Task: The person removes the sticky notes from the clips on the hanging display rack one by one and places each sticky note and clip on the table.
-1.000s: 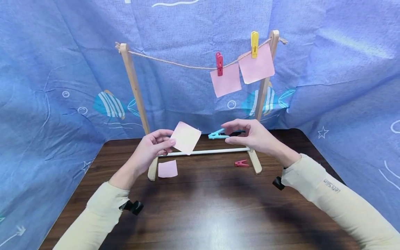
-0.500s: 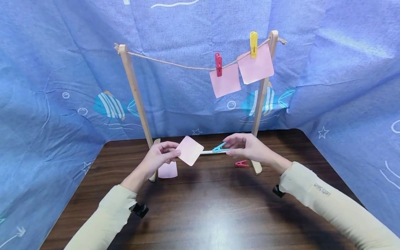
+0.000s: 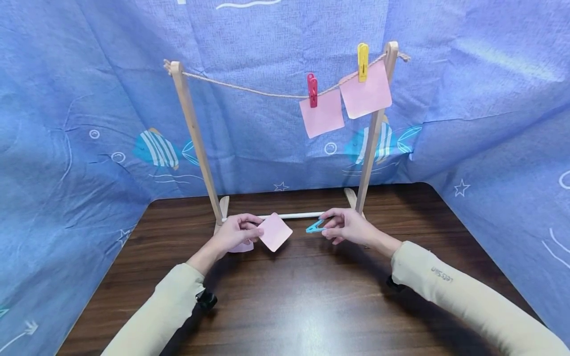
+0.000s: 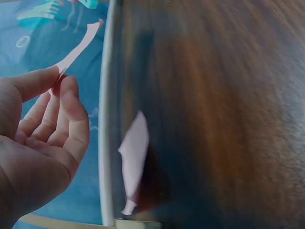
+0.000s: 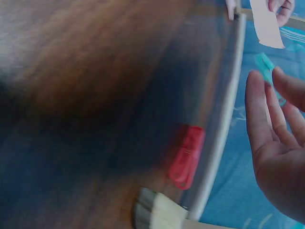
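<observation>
My left hand (image 3: 238, 235) pinches a pink square of paper (image 3: 275, 232) by one corner between thumb and fingers. Across from it, my right hand (image 3: 349, 227) pinches a light blue clothespin (image 3: 310, 229) by its handle end, its tip pointing left towards the paper. A small gap separates the two. Another pink paper (image 4: 135, 148) lies on the table under the left hand, mostly covered by it in the head view. The red clothespin (image 5: 188, 157) on the table shows in the right wrist view; the right hand hides it from the head view.
A wooden rack with left post (image 3: 193, 128) and right post (image 3: 371, 143) carries a sagging rope (image 3: 249, 90). Red (image 3: 312, 91) and yellow (image 3: 362, 62) clothespins hold two pink papers there. A white crossbar (image 3: 298, 215) joins the posts low down, behind the hands.
Both hands have come down and nearer, the left also moving right and the right slightly left, still holding the paper and blue clothespin. The red clothespin on the table has become hidden in the head view.
</observation>
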A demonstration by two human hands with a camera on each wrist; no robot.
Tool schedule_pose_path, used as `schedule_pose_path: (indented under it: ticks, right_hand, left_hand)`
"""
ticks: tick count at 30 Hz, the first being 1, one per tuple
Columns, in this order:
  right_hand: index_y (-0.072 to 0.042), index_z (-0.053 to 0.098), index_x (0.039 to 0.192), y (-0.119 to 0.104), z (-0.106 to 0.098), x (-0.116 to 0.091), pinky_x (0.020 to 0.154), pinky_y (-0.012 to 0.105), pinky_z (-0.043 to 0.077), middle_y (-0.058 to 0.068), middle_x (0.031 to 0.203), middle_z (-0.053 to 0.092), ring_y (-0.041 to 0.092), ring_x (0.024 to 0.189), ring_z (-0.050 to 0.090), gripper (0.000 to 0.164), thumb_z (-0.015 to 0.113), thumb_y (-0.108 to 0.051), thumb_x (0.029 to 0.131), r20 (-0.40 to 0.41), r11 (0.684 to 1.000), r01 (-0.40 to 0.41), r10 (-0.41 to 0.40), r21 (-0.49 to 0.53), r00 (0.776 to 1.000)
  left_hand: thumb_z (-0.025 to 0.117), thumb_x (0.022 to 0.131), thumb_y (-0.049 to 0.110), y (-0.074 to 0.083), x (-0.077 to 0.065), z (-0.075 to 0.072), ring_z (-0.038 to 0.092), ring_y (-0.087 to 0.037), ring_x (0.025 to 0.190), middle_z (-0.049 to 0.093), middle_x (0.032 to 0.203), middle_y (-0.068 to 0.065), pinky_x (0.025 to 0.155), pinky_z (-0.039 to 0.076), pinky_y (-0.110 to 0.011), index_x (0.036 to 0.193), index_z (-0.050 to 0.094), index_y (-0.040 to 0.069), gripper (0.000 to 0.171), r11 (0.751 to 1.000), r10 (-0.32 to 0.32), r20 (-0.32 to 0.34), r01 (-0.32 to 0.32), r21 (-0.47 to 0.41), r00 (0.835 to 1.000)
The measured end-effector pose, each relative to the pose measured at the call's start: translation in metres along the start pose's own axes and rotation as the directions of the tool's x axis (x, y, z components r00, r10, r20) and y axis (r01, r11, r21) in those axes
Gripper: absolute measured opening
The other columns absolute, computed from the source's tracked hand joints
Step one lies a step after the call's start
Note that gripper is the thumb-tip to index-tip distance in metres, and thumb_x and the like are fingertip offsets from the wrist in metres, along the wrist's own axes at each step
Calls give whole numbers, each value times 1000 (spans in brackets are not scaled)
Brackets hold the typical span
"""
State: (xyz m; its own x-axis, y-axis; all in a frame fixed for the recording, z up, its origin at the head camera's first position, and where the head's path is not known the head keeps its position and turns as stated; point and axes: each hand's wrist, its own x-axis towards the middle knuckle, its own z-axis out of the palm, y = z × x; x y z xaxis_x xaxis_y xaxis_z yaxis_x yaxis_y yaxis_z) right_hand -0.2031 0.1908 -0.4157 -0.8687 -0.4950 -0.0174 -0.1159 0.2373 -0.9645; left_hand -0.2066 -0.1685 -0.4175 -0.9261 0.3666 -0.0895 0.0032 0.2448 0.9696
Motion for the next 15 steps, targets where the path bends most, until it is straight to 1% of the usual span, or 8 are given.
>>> schedule_pose_path:
  ticks: [1,3,5,7,10,15]
  right_hand:
    - [12,55,130,4,1,1,68,52,61,31,102,69,40,86,71,43,73,2,92,0,1000,-11,11,9,1000]
    - [12,54,129,9,3,1,70,52,61,34,103,68,40,86,71,42,72,3,92,2,999,-29,29,22,1000]
    - [13,53,129,12,6,2,71,52,61,36,104,67,38,85,71,41,70,4,93,5,999,-45,44,32,999]
    - [13,53,129,13,7,2,72,53,61,35,104,67,38,84,71,41,70,4,93,7,998,-59,58,35,998]
    - [13,52,130,13,8,4,72,51,61,33,103,68,37,83,72,42,69,4,93,10,996,-81,80,46,997]
    - [13,50,133,14,6,8,71,47,62,35,104,67,32,78,72,44,68,4,94,18,989,-112,111,92,994]
  left_hand:
    - [74,92,5,-3,0,1,66,-16,71,72,85,-4,64,55,-28,122,61,-9,35,1000,-16,5,16,-16,1000]
    - [73,92,3,-7,1,3,67,-17,70,72,85,-5,64,57,-28,120,62,-9,33,998,-55,11,55,-43,998]
    - [72,92,2,-9,2,6,67,-16,70,72,85,-5,64,57,-28,119,62,-10,30,993,-88,23,89,-73,996]
    - [71,93,1,-12,3,9,68,-15,72,73,86,-6,65,57,-27,118,63,-10,29,990,-114,29,116,-83,993]
    - [69,94,1,-14,6,11,67,-14,73,72,88,-6,65,57,-27,120,62,-11,29,988,-129,40,132,-81,991]
    - [67,97,6,-14,8,13,63,-12,72,70,90,-6,64,56,-27,120,63,-10,28,988,-149,22,150,-46,989]
